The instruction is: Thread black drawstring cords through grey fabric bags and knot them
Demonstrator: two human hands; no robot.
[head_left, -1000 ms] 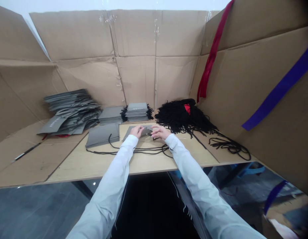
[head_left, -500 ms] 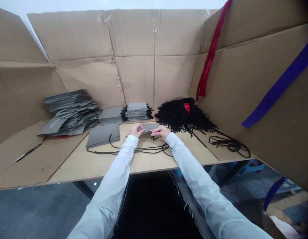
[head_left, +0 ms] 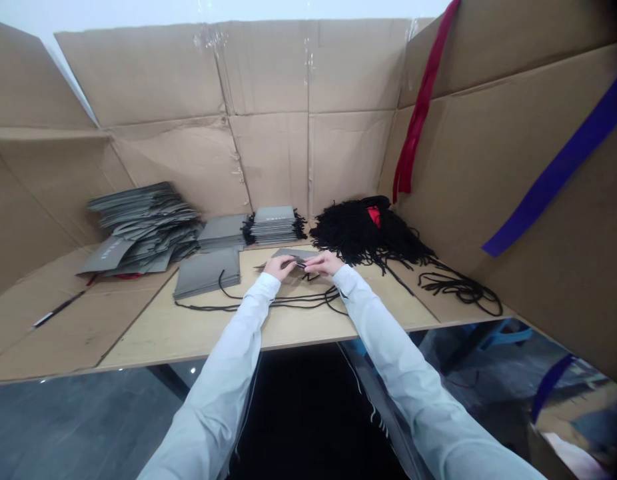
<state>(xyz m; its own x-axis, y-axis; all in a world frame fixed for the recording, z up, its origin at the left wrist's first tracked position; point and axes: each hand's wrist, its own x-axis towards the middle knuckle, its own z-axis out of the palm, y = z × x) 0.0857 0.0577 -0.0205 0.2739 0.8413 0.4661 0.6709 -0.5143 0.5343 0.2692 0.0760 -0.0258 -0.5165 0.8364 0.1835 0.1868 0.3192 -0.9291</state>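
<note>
Near the middle of the table, a flat grey paper bag (head_left: 294, 253) lies under and between my hands. My left hand (head_left: 280, 267) is closed, fingers pinching the bag's near edge. Close beside it, my right hand (head_left: 326, 263) is also closed, pinching the end of a black cord (head_left: 311, 277) against the bag. The fingertips of both hands nearly meet, and the exact grip is too small to make out. Several loose black cords (head_left: 293, 304) stretch across the table just in front of my hands.
Left of my hands is a stack of grey bags (head_left: 207, 272), with a tall untidy pile (head_left: 147, 227) further left. Behind stand a corded stack (head_left: 273, 225) and another grey stack (head_left: 221, 231). A heap of black cords (head_left: 373, 233) lies right, inside cardboard walls (head_left: 268, 73).
My left hand has moved slightly right and its fingers have come closer to my right hand. The bag's left edge now shows tilted beside my left hand. My right hand has barely moved.
</note>
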